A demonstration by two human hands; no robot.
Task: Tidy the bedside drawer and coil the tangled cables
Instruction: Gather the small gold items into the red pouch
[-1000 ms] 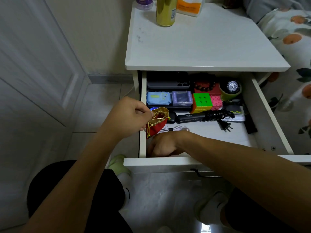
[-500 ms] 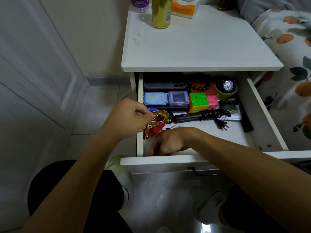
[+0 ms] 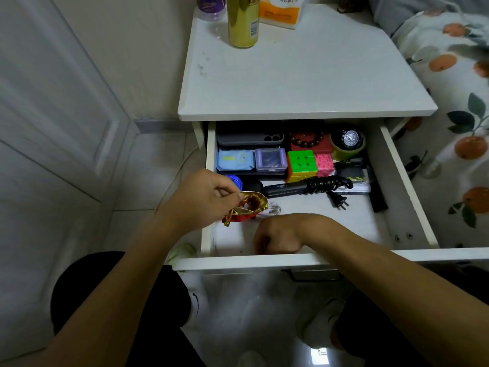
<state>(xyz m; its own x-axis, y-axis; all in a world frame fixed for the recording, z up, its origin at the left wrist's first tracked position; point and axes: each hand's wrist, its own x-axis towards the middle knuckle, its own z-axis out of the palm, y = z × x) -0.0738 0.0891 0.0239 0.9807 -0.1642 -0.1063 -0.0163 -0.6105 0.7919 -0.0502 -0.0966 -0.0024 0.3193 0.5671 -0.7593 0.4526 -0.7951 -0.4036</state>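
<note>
The white bedside drawer (image 3: 291,262) stands pulled out. My left hand (image 3: 201,200) pinches the gold rim of a small red pouch (image 3: 248,205) and holds it open over the drawer's front left. A coil of thin white cable (image 3: 274,209) lies just behind the pouch. My right hand (image 3: 277,235) rests curled on the drawer floor by the front wall; its fingers point down and what they hold is hidden. A black hair straightener (image 3: 285,188) lies across the middle with its black cord (image 3: 328,184) bundled and its plug (image 3: 340,201) loose.
Along the drawer's back sit a grey phone case (image 3: 250,140), a blue box (image 3: 235,160), a purple box (image 3: 271,160), a puzzle cube (image 3: 301,162), beads (image 3: 307,140) and a watch (image 3: 350,139). A gold can (image 3: 242,22) and a carton (image 3: 281,11) stand on top. The bed (image 3: 449,62) is right.
My right hand has drawn back from the white cable toward the drawer's front wall, uncovering the coil. My left hand still holds the pouch in much the same place.
</note>
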